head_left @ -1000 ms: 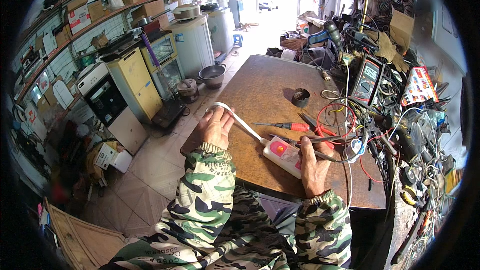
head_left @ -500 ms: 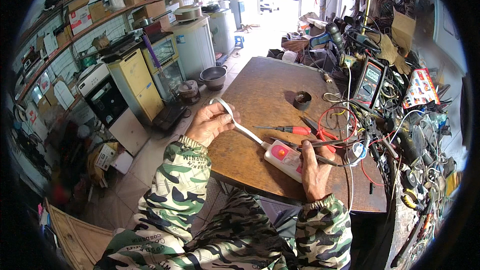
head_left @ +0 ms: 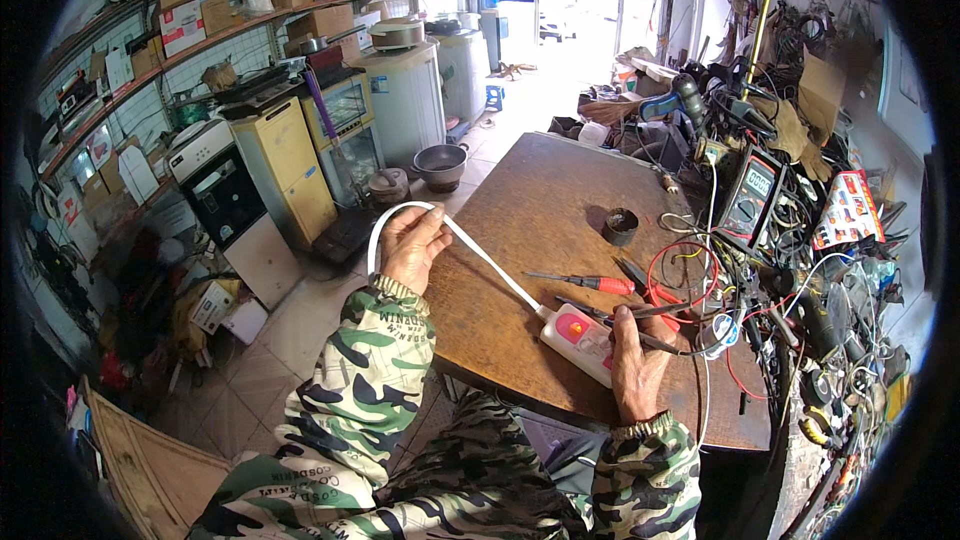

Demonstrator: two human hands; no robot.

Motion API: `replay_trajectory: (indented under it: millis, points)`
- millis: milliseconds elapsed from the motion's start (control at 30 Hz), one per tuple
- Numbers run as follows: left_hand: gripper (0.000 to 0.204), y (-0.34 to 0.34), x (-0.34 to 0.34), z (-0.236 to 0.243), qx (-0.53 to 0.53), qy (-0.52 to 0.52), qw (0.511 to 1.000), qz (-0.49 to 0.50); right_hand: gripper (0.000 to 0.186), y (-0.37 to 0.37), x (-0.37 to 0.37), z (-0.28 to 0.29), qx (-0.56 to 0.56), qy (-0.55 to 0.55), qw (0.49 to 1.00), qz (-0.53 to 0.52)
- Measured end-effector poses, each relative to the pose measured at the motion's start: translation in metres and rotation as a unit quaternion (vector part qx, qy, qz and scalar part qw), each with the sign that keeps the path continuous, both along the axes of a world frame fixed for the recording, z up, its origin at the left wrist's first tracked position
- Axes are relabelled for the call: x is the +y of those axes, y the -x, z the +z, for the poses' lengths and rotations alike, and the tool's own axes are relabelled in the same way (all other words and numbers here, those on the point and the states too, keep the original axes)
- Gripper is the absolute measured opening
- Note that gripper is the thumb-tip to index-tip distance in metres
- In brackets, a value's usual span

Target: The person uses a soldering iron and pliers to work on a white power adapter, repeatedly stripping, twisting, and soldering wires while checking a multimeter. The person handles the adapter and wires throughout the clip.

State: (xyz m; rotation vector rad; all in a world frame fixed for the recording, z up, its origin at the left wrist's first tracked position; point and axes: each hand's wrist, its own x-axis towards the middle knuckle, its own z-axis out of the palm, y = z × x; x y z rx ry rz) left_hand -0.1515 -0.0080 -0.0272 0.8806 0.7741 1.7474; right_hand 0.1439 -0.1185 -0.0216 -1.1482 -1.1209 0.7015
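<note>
My left hand pinches a white cable, which loops over my fingers and runs down to a white power strip with a pink panel and red switch on the wooden table. My right hand is closed at the strip's right end, also gripping a dark slim tool or lead whose exact kind I cannot tell. Beside it lie a red-handled screwdriver, pliers and red wires. A dark round tin stands behind them.
A multimeter and dense piles of tools and cables line the right side. At left, beyond tiled floor, stand cabinets, a grey pot and loaded shelves. A bright doorway is at the back.
My left hand first moved left, then rose a little, pulling the white cable into a higher loop. The view has shifted, with the table appearing lower. My right hand stays at the strip.
</note>
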Motion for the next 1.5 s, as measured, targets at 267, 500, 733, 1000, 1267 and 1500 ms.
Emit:
replay_trajectory:
  millis: [267, 500, 733, 1000, 1267, 1500]
  points:
    - [0.017, 0.058, 0.021, 0.013, -0.015, -0.009, 0.995, 0.100, 0.021, -0.004, 0.004, -0.007, -0.038, -0.002, 0.999, -0.003]
    - [0.020, 0.116, 0.036, 0.031, -0.004, -0.053, 0.986, 0.159, 0.022, -0.003, 0.006, -0.011, -0.046, -0.020, 0.999, -0.016]
    - [0.014, 0.146, 0.043, 0.051, -0.015, -0.076, 0.971, 0.225, 0.024, 0.003, -0.003, 0.004, -0.024, 0.017, 1.000, -0.012]
    - [0.023, 0.111, 0.033, 0.073, 0.106, -0.120, 0.954, 0.255, 0.021, -0.001, 0.002, -0.004, -0.024, 0.015, 1.000, -0.001]
    - [0.009, -0.025, 0.001, 0.088, 0.425, -0.219, 0.867, 0.139, 0.020, -0.003, 0.001, -0.004, -0.050, 0.020, 0.998, -0.014]
    - [0.022, -0.099, -0.011, 0.068, 0.519, -0.235, 0.812, -0.126, 0.021, -0.002, 0.001, -0.005, -0.044, 0.020, 0.999, -0.016]
